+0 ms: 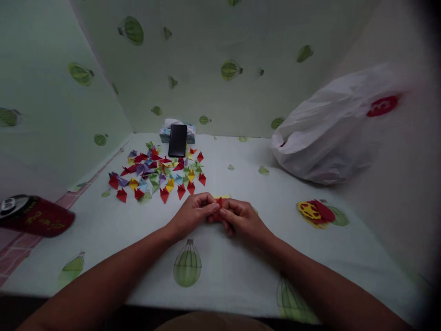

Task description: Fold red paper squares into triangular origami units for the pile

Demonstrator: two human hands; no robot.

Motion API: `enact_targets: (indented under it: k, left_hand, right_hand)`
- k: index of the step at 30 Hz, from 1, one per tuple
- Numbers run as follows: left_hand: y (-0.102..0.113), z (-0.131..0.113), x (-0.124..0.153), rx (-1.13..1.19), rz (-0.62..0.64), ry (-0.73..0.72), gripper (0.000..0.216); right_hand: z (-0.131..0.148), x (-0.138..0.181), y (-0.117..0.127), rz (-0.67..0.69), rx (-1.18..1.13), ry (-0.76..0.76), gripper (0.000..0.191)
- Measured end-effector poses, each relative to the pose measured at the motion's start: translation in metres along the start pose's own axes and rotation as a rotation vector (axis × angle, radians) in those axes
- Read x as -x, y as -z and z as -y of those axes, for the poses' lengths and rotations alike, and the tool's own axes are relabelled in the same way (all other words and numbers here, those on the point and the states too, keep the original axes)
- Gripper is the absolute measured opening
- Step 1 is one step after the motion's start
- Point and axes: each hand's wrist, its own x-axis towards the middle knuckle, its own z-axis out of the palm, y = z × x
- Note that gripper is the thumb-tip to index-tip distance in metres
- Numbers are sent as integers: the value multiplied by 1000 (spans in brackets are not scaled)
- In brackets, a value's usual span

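My left hand (193,212) and my right hand (241,218) meet at the middle of the table, fingers pinched together on a small red paper piece (219,202). A bit of yellow paper (222,196) shows just beyond the fingertips. Behind and left of my hands lies a spread of several small folded paper triangles (158,172) in red, yellow, purple, green and blue.
A black phone (178,140) leans on a tissue box (190,133) at the back. A white plastic bag (330,133) sits back right. Red and yellow paper cutouts (316,212) lie at the right. A dark red can (32,215) lies at the left edge. The balloon-print cloth (220,276) covers the table.
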Motion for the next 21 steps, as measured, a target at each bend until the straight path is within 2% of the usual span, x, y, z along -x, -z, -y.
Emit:
enact_targets:
  k: [7,10,15,21]
  left_hand:
    - [-8,3,3,-132,-13,-47,33]
    - [-9,4,4,-100,-39,-49,33]
    - [-6,3,0,-10,20,10,30]
    - [-6,2,1,-54,-42,52,32]
  right_hand:
    - [5,3,-1,55,16,-85,27]
    - [4,4,-2,6,23,-78,29]
    - [1,4,-1,-64,40,-50,31]
    - [0,5,1,-76,8,-38,32]
